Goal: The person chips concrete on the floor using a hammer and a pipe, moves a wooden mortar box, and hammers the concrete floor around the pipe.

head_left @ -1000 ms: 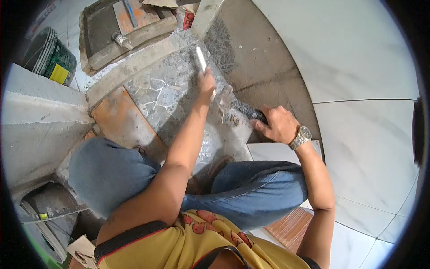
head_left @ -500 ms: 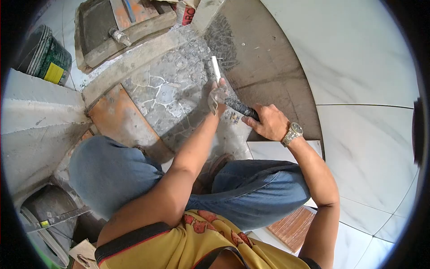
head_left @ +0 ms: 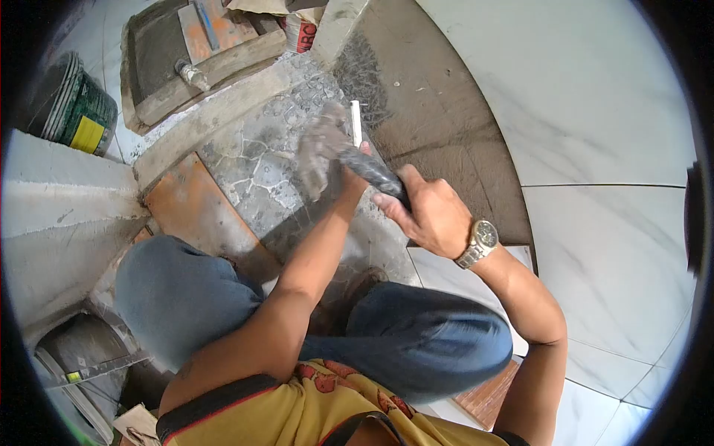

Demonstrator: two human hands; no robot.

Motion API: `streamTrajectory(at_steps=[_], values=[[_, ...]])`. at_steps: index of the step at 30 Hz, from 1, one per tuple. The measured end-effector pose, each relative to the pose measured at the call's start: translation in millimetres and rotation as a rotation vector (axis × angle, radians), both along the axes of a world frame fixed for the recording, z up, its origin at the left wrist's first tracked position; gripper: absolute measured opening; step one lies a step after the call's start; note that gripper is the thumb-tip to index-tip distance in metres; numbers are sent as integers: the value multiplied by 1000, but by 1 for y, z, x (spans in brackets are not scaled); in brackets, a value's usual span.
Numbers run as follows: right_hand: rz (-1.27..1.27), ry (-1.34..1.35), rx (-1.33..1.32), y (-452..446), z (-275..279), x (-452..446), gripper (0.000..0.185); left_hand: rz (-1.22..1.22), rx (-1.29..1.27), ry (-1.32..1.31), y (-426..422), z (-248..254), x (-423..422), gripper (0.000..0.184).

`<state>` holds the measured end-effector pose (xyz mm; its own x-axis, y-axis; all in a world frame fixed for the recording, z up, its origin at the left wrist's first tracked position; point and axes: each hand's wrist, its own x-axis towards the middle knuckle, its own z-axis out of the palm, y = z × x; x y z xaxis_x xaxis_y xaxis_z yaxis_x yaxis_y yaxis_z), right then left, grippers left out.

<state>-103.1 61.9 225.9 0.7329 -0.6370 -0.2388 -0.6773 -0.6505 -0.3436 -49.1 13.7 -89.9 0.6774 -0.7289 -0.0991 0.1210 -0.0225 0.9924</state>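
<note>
A: Where is the hammer [head_left: 357, 162]?

B: Over the patterned grey floor [head_left: 256, 167], in front of the person's knees. Its head is smeared by blur (so I can't make out the exact shape), and the dark handle slants down toward the right.

A: Who has the handle?

B: The right grip [head_left: 439, 215], clenched round the handle's lower end, thumb along it. There's a metal watch [head_left: 480, 241] on that wrist.

A: And the other side?

B: The left grip [head_left: 352, 181] is grasping a pale rod [head_left: 355, 123], which points away from the person. The handle crosses in front of that hand (most of the fingers are hidden). I can't tell whether hammer and rod touch.

A: What's around them?

B: Just right of the rod, a bare brownish strip [head_left: 446, 119] curves along the edge of large white tiles [head_left: 610, 253]. To the left, an orange-stained board [head_left: 204, 204] lies flat, near the left knee.

A: Farther off?

B: A shallow trough [head_left: 242, 63] beyond the floor patch, with a blue-handled board [head_left: 212, 33] across it and a small grimy bottle [head_left: 192, 75] on its near rim. Left of that stands a dark green bucket [head_left: 89, 111] (yellow label facing us).
</note>
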Motion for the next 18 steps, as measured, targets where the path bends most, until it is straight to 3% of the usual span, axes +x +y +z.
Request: streamTrajectory(at_steps=[1,2,5,7,10,13,15,18], values=[[19,2,-36,-2,-7,4,48,-69,77,99,-2,-8,-1,34],[37,0,-70,-7,-16,9,48,-174,4,141,-1,-44,1,40],[4,-21,-121,-31,-71,17,51,-177,-311,437,-1,-44,-4,45],[-112,-26,-64,-53,-120,17,50,-209,-349,271,-22,-130,2,31],[-208,-30,11,-72,-157,6,49,-271,-206,168,-16,-95,11,32],[-204,-125,65,-36,-121,23,51,-297,-164,156,0,-79,16,33],[-10,-191,-122,-16,-93,23,53,-305,-146,146,10,-74,19,34],[-6,-132,-46,-30,-102,19,54,-303,-65,19,5,-70,22,35]])
